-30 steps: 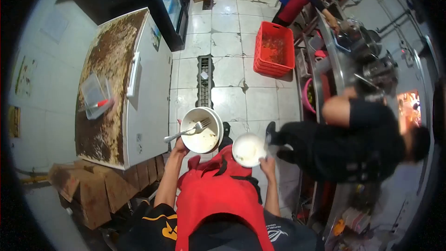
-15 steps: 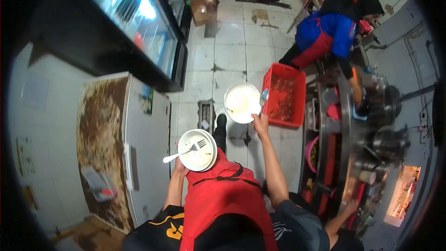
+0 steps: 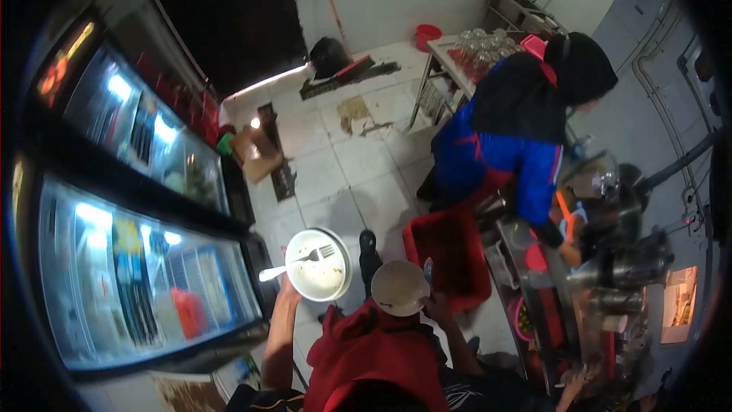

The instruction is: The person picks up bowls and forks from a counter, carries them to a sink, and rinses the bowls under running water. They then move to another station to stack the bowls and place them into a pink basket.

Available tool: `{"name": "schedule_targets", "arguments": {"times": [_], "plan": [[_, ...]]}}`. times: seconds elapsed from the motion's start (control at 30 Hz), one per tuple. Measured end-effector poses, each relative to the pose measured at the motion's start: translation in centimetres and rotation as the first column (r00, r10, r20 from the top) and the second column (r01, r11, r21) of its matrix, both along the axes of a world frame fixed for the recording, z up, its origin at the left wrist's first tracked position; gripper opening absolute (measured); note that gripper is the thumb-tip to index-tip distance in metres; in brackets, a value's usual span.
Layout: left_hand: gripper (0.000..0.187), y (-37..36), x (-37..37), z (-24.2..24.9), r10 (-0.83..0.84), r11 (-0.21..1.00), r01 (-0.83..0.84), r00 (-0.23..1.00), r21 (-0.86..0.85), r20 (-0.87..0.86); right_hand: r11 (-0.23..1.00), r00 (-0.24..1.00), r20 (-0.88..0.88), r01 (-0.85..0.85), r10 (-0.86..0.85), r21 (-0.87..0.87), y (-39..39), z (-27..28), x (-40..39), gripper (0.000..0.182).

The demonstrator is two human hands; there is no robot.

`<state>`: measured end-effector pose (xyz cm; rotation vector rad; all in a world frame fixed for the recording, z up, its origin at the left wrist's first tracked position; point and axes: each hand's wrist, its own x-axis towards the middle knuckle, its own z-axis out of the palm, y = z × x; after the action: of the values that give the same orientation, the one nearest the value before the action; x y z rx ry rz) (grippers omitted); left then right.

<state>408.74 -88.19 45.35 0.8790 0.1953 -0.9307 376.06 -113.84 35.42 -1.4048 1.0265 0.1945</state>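
My left hand point(image 3: 287, 291) is closed on the edge of a stack of white bowls point(image 3: 341, 259). A metal fork point(image 3: 311, 255) lies across the top bowl, which has food specks in it, and its handle sticks out past the left rim. Nearer my body, my right hand point(image 3: 436, 309) grips the rim of a white plate point(image 3: 398, 290) with a small residue mark. At that plate's right edge a utensil point(image 3: 428, 267) stands up, probably a spoon; its lower part is hidden. The red crate point(image 3: 482, 275) sits on the floor just right of the plate.
Glass-door fridges point(image 3: 145, 282) line the left. A co-worker in blue point(image 3: 499, 149) bends over the metal counter point(image 3: 568, 313) on the right. Another person's hand point(image 3: 576, 381) rests farther down it. Ahead are a cardboard box point(image 3: 256, 154), glassware point(image 3: 484, 46) on a table and a dark doorway point(image 3: 229, 23).
The view has swung up and forward, bringing the doorway and both fridges into sight. My right hand has drawn the plate closer to my body. Both hands keep their hold.
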Motion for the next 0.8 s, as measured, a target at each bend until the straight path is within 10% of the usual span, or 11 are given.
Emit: {"name": "schedule_targets", "arguments": {"times": [0.07,0.1,0.33,0.4,0.6,0.8], "plan": [[0.077,-3.5,4.9,-1.6,0.006,1.000,-0.006,1.000,-0.017,-0.024,0.959,0.937,0.351,0.090,0.011,-0.269,-4.0,-0.9,6.7,0.025],[0.077,-5.1,6.6,-2.0,0.012,0.999,-0.014,0.999,-0.032,-0.037,0.905,0.942,0.333,0.100,0.047,-0.413,-6.8,-7.1,9.7,0.023],[0.076,-14.9,22.1,-2.4,0.073,0.997,-0.074,0.995,-0.014,-0.065,0.833,0.954,0.122,-0.173,0.275,-0.525,-24.0,4.4,43.5,0.035],[0.076,-17.9,27.0,-3.0,0.083,0.996,-0.085,0.993,-0.014,-0.082,0.873,0.898,0.393,0.020,0.198,-0.487,-27.8,7.9,51.6,0.033],[0.076,-27.9,45.5,-6.0,0.050,0.999,-0.051,0.996,-0.013,-0.079,0.946,0.868,0.494,0.123,0.044,-0.300,-38.3,5.0,70.4,0.029],[0.075,-45.1,67.4,-4.0,-0.125,0.992,0.126,0.992,-0.028,0.011,0.919,0.938,0.312,0.250,-0.152,-0.304,-46.8,-0.7,74.3,0.029]]}}
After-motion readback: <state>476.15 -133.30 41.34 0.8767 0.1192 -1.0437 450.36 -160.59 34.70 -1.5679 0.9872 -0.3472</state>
